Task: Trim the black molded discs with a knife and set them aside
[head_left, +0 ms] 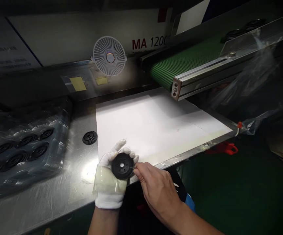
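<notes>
Here, at the front edge of the bench (41, 195), close work on a black disc (122, 165)

A green conveyor belt (185, 62) ends over the bench's back right corner, and a small white fan (109, 56) sits by the back edge. A white sheet (156, 127) covers the middle of the bench. Toward the left edge lies a clear plastic tray (66, 114) of similar discs, with one loose disc (90, 137) just beside it. At the front edge, the left hand (109, 184), in a white glove banded with translucent tape, cups the black disc, its fingers curled behind the rim. The bare right hand (158, 192) is nearly closed, pinching a fine metal pin (132, 167) at the disc's edge. Whether the tip touches the disc is too small to tell.
</notes>
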A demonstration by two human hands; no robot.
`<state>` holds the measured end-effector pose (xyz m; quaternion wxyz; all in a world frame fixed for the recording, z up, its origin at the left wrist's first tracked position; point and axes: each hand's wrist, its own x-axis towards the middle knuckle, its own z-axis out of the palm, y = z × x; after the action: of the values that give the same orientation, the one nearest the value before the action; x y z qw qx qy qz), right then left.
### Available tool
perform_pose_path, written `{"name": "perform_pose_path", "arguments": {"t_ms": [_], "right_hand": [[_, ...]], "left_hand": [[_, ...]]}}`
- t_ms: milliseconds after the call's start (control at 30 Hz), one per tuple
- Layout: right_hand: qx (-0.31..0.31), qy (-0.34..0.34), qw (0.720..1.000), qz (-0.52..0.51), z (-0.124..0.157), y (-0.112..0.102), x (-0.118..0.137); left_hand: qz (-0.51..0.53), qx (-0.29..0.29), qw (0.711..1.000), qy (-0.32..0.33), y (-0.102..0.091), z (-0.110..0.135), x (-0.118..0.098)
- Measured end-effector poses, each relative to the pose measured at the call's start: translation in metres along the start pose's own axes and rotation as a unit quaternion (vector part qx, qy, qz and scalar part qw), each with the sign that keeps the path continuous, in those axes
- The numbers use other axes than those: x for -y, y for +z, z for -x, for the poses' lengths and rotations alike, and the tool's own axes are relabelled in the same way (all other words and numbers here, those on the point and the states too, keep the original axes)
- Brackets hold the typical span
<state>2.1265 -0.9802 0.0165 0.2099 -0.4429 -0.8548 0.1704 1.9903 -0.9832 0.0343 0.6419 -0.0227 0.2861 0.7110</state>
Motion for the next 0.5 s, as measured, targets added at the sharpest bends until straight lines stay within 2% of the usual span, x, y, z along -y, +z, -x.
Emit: {"name": "perform_pose_path", "arguments": {"t_ms": [200,500], "right_hand": [[-0.012,0.003,1.0,0.005,-0.0001,0.0022,0.0],[0.004,0.012,1.0,-0.015,0.0005,-0.0003,0.0027]], "left_hand": [[0.035,-0.052,0.997,0.039,0.0048,-0.0097,0.0061],[0.035,-0.053,0.996,0.058,0.0043,-0.0092,0.0078]]}}
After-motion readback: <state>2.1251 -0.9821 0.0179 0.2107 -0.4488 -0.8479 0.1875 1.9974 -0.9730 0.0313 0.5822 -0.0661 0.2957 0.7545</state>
